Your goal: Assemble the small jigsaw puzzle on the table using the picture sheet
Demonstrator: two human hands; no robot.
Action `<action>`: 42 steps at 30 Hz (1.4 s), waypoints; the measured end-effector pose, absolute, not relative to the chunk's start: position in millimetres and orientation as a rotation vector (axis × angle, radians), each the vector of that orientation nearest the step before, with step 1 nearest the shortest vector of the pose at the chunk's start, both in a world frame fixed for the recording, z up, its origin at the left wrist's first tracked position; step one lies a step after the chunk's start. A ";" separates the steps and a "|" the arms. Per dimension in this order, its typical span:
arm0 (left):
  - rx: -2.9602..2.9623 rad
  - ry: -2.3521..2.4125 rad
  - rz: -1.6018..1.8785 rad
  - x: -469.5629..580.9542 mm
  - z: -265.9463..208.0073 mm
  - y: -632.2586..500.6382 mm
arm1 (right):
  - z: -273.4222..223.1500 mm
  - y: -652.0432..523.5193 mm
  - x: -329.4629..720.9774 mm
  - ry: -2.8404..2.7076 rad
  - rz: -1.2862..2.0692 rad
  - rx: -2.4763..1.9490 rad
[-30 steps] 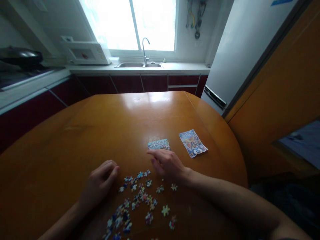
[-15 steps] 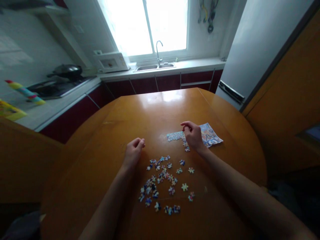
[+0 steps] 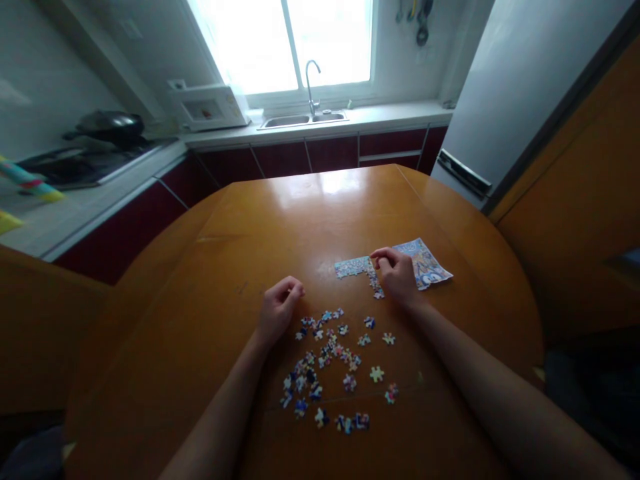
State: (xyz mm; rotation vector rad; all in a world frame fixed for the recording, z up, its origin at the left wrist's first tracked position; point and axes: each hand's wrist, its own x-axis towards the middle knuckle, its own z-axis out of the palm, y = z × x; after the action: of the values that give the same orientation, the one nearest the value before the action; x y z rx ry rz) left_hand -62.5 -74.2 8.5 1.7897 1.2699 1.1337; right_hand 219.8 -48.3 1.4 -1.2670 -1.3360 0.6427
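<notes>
I see the right hand [image 3: 399,273] loosely curled beside the far blue-and-white, corner-shaped section of joined puzzle pieces [image 3: 353,267], and the left hand [image 3: 280,308] half-curled beside the nearer multicoloured loose pieces [image 3: 337,349]; whether either grasps something, I cannot tell. Dragging the right hand sideways could, I think, break the section.

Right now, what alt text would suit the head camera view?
A person's left hand and right hand are at a wooden table, the right near a partly joined jigsaw and printed sheet. Loose pieces lie nearer the viewer; beyond are a sink and window.
</notes>
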 end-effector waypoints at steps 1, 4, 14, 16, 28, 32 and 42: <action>1.792 1.263 1.132 -62.3 8.8 -75.1 | 0.3 -48.7 219.3 -1.345 0.655 -1.264; 1.786 1.256 1.140 -60.3 11.3 -79.0 | -2.2 -51.2 217.0 -1.381 0.692 -1.267; 1.731 1.251 1.201 -56.0 12.9 -85.8 | 0.7 -58.6 215.1 -1.451 0.690 -1.291; 1.730 1.254 1.205 -56.1 12.4 -85.5 | 2.3 -59.8 214.6 -1.464 0.677 -1.294; 1.754 1.326 1.142 -53.9 10.0 -83.6 | 5.6 -67.1 211.5 -1.571 0.583 -1.254; 1.804 1.286 0.935 -59.6 18.0 -87.2 | 8.0 -68.6 210.7 -1.620 0.552 -1.239; 1.987 1.404 0.813 -71.3 26.4 -98.1 | 13.1 -73.6 207.5 -1.796 0.415 -1.136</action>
State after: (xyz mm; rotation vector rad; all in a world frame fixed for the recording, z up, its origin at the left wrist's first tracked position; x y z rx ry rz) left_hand -71.3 -98.1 26.4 1.9871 1.4042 0.8133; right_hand 207.5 -73.6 13.1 -1.1355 -1.7959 0.4146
